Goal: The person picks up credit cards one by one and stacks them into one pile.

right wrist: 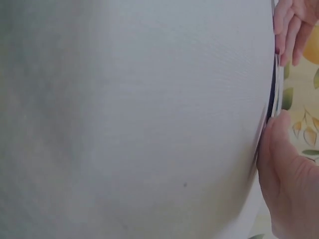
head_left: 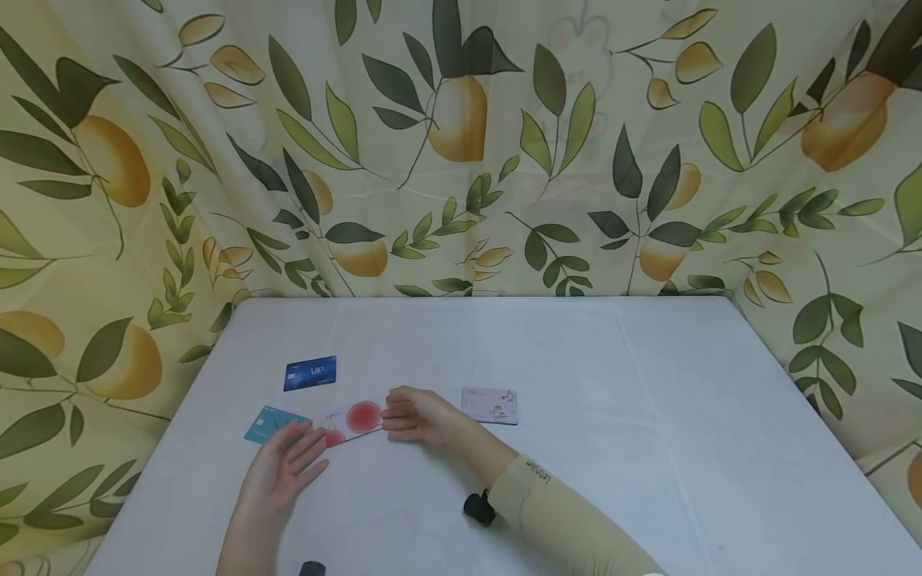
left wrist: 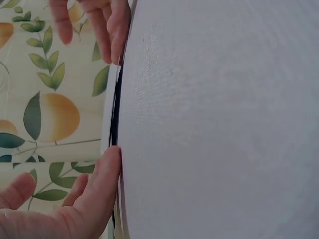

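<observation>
A pale card with red circles (head_left: 363,417) lies on the white table between the two hands. My left hand (head_left: 284,464) is at the card's left end, fingers fairly straight and thumb apart. At the opposite end, my right hand (head_left: 425,416) touches the card with extended fingers. Close to the left fingertips is a light blue card (head_left: 270,422), partly covered by that hand. Both wrist views look along the tabletop, with the left hand (left wrist: 79,204) and right hand (right wrist: 294,184) low against it; the cards appear there only as thin edges.
A dark blue card (head_left: 310,374) lies farther back on the left. Beyond the right wrist is a pale pink card (head_left: 490,406) with small printed figures. The white table (head_left: 612,448) ends at a curtain (head_left: 461,192) patterned with leaves and fruit.
</observation>
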{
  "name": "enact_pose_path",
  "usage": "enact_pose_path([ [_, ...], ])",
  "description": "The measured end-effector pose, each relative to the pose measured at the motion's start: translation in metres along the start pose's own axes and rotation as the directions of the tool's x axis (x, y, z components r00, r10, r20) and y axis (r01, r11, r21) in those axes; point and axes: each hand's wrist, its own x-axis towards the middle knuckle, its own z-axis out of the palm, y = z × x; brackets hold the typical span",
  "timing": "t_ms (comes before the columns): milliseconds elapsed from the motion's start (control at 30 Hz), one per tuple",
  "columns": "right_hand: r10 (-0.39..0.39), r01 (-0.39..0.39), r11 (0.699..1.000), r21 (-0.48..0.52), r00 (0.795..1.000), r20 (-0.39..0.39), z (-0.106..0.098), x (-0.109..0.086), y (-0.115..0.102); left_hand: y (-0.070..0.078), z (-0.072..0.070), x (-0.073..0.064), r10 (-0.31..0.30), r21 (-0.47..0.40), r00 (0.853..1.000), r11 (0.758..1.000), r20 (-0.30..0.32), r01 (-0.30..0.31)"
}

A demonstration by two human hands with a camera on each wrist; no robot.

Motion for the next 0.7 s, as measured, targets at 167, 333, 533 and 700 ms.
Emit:
enact_pose_path([
  [167,0.003,-0.003,1.0,0.009,1.0,-0.031,0.0009,0.0012,-0.0022,-0.0001,0.0011,0.0017,-0.001,-0.043,1.0,0.999,-0.012,0.0],
  [333,0.021,-0.023,0.996,-0.085,0.999,-0.028,-0.0017,0.0016,-0.0046,0.0,0.0031,0.0029,-0.004,-0.055,1.0,0.998,-0.015,0.003],
  [533,0.043,-0.044,0.993,-0.106,0.999,-0.01,-0.0045,0.0017,-0.0054,0.0016,0.0045,0.0032,-0.006,0.009,1.0,1.0,-0.015,0.006],
  [700,0.045,-0.046,0.996,-0.072,0.999,-0.016,-0.0031,0.0,-0.0053,0.0011,0.0043,0.0048,-0.015,-0.008,1.0,1.0,-0.014,0.015],
])
